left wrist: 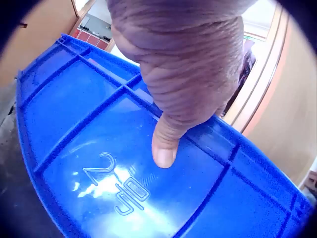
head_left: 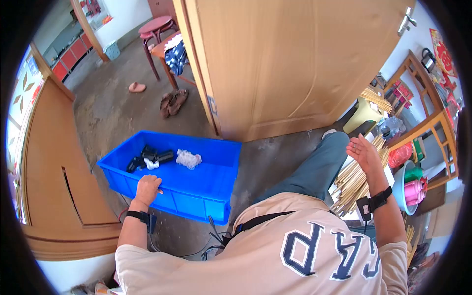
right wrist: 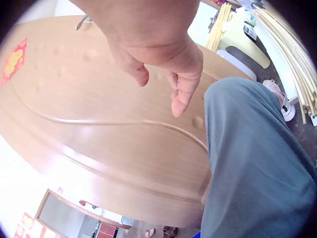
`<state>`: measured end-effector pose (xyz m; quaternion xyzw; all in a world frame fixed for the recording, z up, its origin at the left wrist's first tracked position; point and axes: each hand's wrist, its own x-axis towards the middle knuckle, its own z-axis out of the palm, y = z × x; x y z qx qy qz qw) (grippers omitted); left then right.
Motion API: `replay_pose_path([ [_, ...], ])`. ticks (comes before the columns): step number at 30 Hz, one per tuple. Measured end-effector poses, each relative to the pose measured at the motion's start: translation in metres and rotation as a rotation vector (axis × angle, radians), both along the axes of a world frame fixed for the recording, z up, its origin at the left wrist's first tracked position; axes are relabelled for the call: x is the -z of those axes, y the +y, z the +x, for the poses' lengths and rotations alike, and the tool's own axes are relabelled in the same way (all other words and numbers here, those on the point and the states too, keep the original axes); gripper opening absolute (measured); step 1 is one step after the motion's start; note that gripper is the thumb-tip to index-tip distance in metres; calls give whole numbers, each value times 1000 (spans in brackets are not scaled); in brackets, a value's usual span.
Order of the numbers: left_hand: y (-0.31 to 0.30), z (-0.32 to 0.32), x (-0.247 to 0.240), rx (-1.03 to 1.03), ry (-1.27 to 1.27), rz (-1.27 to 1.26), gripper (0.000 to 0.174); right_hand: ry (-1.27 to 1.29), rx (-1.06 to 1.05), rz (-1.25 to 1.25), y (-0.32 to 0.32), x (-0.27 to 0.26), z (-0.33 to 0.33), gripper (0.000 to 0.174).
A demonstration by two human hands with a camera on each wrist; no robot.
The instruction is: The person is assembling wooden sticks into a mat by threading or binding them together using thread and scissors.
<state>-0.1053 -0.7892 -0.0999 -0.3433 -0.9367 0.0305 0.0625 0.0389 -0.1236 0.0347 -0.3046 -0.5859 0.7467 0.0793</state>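
My left hand (head_left: 148,189) grips the near long rim of a blue plastic crate (head_left: 196,195) on the floor. In the left wrist view its thumb presses the crate's outer wall (left wrist: 106,134); the other fingers are hidden over the rim. Inside the crate lie several black objects (head_left: 147,155), a small white piece (head_left: 151,163) and a bundle of clear, whitish material (head_left: 188,159). On the other side, my right hand (head_left: 363,152) is raised over the knee with loosely bent fingers and nothing in it, as the right wrist view (right wrist: 163,64) also shows.
A wooden door (head_left: 295,64) stands behind the crate, with another wooden panel (head_left: 64,172) at left. Bundled thin sticks (head_left: 356,184) lie to the right, beside a light blue basin (head_left: 400,189). Brown shoes (head_left: 173,103) and a pink slipper (head_left: 137,87) lie farther off. Cables (head_left: 214,236) hang near the waist.
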Motion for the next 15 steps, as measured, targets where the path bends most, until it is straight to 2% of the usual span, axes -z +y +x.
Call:
replay_pose_path([
  [3, -13, 13, 20, 5, 12, 18, 31, -6, 20, 7, -3, 1, 0, 44],
  [5, -20, 18, 40, -91, 37, -9, 23, -45, 18, -13, -1, 4, 2, 43],
  [12, -43, 25, 124, -208, 58, -81, 3, -100, -3, 18, 2, 4, 8, 39],
  [14, -37, 34, 142, -258, -45, -307, 4, -99, -14, 3, 4, 4, 9, 37],
  [15, -32, 39, 154, -251, -49, -306, 4, -104, -7, 5, 3, 3, 10, 37],
])
